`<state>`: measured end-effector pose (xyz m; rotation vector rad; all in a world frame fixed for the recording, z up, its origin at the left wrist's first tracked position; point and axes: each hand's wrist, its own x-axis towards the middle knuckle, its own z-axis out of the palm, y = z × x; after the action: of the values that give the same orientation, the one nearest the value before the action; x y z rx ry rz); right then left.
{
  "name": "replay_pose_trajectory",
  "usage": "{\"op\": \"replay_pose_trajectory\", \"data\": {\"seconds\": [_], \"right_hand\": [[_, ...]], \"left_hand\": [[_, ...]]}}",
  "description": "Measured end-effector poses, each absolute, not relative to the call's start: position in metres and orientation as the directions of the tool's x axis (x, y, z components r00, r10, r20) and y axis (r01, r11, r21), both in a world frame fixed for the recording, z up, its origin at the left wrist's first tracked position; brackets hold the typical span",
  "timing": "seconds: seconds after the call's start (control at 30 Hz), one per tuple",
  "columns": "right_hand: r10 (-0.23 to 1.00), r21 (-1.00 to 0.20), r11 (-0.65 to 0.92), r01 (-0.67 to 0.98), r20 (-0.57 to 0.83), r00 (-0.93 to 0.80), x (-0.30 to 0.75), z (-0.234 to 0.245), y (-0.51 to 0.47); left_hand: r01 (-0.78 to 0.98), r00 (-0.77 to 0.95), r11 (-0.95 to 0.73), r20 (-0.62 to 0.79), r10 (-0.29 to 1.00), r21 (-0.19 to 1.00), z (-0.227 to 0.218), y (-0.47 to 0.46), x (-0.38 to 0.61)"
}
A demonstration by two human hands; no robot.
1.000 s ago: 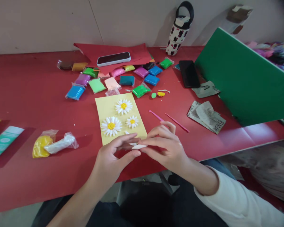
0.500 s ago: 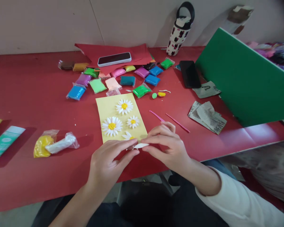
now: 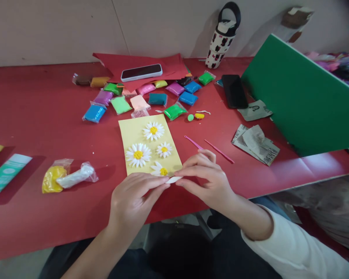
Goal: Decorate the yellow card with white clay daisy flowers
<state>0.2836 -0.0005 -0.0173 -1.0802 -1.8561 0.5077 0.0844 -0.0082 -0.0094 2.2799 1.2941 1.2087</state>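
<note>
Between my fingertips is a small white clay piece (image 3: 173, 179), slim and pointed like a petal. My left hand (image 3: 136, 192) pinches its left end, and my right hand (image 3: 206, 176) pinches its right end. Just beyond my hands lies a pale yellow card (image 3: 145, 123) bearing several white clay daisies with yellow centres. The lowest daisy (image 3: 159, 169) has petals visible on its left and upper side; its lower part is hidden behind my left fingers. Two pink modelling tools (image 3: 219, 151) lie beside my right hand, one partly covered by it.
Bagged coloured clay (image 3: 174, 111) lies in several packets behind the card. Yellow clay in a bag (image 3: 52, 179) and wrapped white clay (image 3: 77, 176) sit to the left. A black phone (image 3: 234, 91), paper scraps (image 3: 256, 143) and a green board (image 3: 302, 100) are at right. A patterned bottle (image 3: 221, 42) stands behind.
My left fingers have closed in on the white piece's left end. More of the lowest daisy's yellow centre now shows. The right hand stays nearly still.
</note>
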Motion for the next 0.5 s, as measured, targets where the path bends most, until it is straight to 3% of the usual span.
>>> {"op": "replay_pose_trajectory", "data": {"seconds": [0.5], "right_hand": [[0.853,-0.703,0.52,0.486,0.462,-0.244,0.2852,-0.017,-0.0007]], "left_hand": [[0.604,0.271,-0.533,0.477,0.836,0.592,-0.0088,-0.0106,0.086]]}}
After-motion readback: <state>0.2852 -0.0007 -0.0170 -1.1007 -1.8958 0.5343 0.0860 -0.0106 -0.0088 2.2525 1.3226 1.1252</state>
